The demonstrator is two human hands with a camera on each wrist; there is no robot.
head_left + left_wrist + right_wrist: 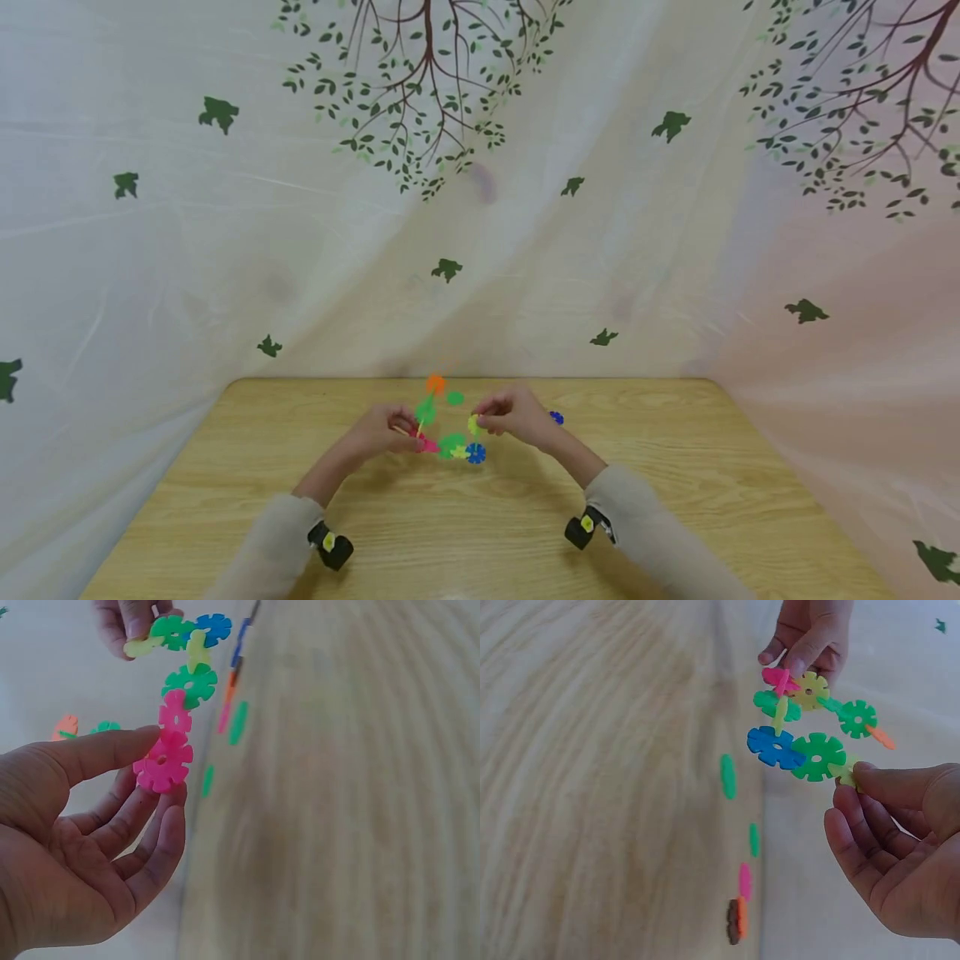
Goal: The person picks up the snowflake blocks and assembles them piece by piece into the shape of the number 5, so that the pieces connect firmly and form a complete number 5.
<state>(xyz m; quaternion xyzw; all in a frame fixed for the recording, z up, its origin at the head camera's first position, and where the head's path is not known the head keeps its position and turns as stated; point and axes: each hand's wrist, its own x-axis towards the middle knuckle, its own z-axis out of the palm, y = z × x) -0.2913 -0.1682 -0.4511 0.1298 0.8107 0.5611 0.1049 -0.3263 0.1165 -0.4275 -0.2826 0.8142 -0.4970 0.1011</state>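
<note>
A curved chain of slotted plastic snowflake discs hangs between both hands above the table. My left hand point(384, 431) pinches a pink disc point(163, 763) at one part of the chain between thumb and fingers. At the chain's end, my right hand point(517, 414) pinches a pale yellow disc point(845, 772) with thumb and fingertips. Between them run a green disc point(817, 757), a blue disc point(771, 748), a yellow disc point(781, 716) and another green disc. Beyond the left hand's grip, a yellow disc, green discs and an orange disc point(436, 383) form the other end.
Loose discs lie on the wooden table point(465, 533) toward its back: a green disc point(728, 776), a pink disc point(745, 882), an orange disc point(742, 917) and a brown disc point(733, 922). A blue disc point(556, 417) shows behind the right hand. A patterned curtain point(510, 292) hangs behind.
</note>
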